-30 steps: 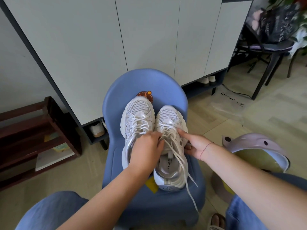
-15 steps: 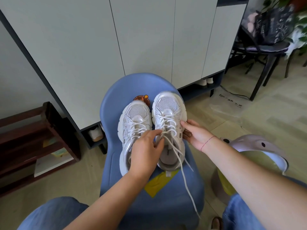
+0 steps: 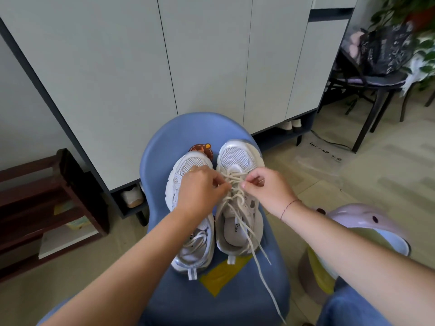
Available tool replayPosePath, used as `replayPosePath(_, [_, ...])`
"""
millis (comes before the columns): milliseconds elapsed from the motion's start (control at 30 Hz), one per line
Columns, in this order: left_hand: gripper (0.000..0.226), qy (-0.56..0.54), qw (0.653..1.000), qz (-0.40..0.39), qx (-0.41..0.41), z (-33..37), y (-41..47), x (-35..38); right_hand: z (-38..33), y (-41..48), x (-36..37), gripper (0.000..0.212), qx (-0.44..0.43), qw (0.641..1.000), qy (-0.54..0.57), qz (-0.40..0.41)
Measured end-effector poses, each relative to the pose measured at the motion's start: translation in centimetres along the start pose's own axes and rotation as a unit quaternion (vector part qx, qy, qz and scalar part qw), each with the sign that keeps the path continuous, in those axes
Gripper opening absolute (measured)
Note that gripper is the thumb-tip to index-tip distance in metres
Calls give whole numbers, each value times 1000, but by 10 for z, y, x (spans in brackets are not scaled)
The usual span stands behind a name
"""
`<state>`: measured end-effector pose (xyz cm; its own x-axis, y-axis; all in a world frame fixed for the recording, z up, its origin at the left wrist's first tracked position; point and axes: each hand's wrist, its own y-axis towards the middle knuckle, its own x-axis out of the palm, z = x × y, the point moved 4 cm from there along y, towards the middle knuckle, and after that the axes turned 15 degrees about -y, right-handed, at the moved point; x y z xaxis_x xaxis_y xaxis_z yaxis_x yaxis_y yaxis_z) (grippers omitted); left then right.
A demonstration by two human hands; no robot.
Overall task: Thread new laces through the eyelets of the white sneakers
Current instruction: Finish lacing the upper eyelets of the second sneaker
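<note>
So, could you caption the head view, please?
Left hand and right hand pinch the laces of a white sneaker on a blue chair.

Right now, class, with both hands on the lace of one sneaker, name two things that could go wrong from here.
1. The left hand and right hand pinch the lace close together over the right sneaker; an uneven pull might tighten one side only.
2. The loose end trails down the blue chair to the seat's front edge, where a knee could snag it and shift the sneaker.
</note>
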<state>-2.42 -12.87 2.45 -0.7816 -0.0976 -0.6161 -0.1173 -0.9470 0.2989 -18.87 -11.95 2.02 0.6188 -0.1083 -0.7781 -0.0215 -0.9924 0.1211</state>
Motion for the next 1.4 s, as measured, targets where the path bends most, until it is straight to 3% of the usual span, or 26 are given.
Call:
replayPosePath(200, [11,7,999,13,46,3,-5,10,7,5,14,12,7,999,-29,39])
replayPosePath(567, [6,-73,996,-24,50,-7,-14,7,16,2,7,9,-79,995,-39,-49])
replayPosePath(833, [4,-93,994,-38,37,-12,-8,7,13,-4,8,12,-97,993,-65,-21])
replayPosePath(1067, [8,-90,995,-5,38,-13,-6,7,12,-5,9,11,-43,999,-18,19])
replayPosePath(1267, [11,-60,993,-31,98,-10,-7,8,-2,-9,7,6,-117,990,-63,38])
replayPosePath(1400, [15,-61,994,-36,79,-10,-6,10,-6,-7,8,7,-120,986,-106,44])
